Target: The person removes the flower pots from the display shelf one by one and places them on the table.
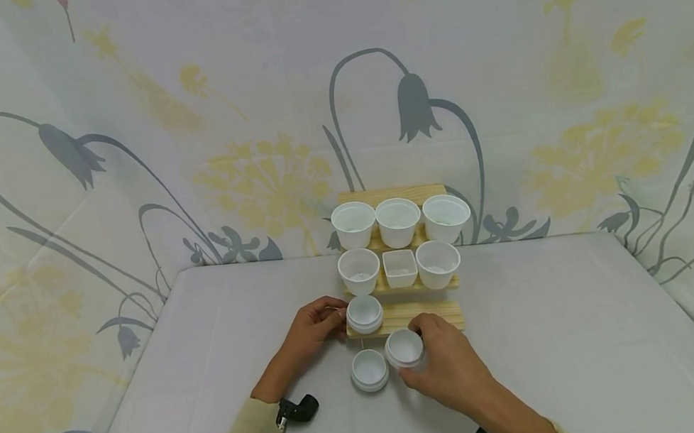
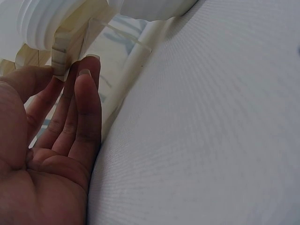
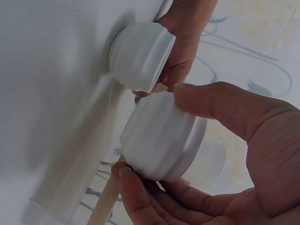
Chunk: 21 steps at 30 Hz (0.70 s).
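Your right hand (image 1: 446, 362) pinches the white cup (image 1: 405, 348), cup-wide, in front of the wooden shelf (image 1: 425, 315) your left hand (image 1: 315, 329) pinches narrowly; probably light, stiff, rather slippery, it is best held by its sides.

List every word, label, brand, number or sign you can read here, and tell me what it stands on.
No readable text anywhere.
Ridged white cup in the right hand: no lettering on the sides that show.
Wooden stand: only wood grain visible.
Backdrop: printed flowers, no words.
Black wrist camera on the left: any marking would be too small to read.
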{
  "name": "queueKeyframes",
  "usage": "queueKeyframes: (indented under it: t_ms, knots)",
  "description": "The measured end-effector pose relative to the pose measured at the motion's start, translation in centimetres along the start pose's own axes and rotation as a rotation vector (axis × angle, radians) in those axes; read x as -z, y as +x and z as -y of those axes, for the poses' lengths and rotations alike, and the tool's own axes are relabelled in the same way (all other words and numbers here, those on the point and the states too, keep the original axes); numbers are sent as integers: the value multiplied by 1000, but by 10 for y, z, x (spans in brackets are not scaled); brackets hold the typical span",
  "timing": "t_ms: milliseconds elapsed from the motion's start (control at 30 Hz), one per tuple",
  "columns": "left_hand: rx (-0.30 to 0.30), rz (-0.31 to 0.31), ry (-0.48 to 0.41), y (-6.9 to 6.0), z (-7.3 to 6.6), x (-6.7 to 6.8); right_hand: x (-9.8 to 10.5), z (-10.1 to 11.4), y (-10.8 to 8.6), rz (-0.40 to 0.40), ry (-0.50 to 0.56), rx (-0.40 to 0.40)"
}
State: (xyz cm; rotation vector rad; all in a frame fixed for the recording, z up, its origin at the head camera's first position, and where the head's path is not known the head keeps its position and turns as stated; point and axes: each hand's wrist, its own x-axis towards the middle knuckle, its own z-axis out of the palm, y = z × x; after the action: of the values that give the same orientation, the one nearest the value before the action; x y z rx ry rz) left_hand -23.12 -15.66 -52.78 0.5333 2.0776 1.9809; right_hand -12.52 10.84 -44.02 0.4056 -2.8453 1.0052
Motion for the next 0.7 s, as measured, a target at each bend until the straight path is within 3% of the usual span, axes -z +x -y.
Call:
queueKeyframes:
  t_ms: [700]
  knots:
    - [7, 5, -12, 0, 0, 0, -5, -5, -3, 54, -33, -13]
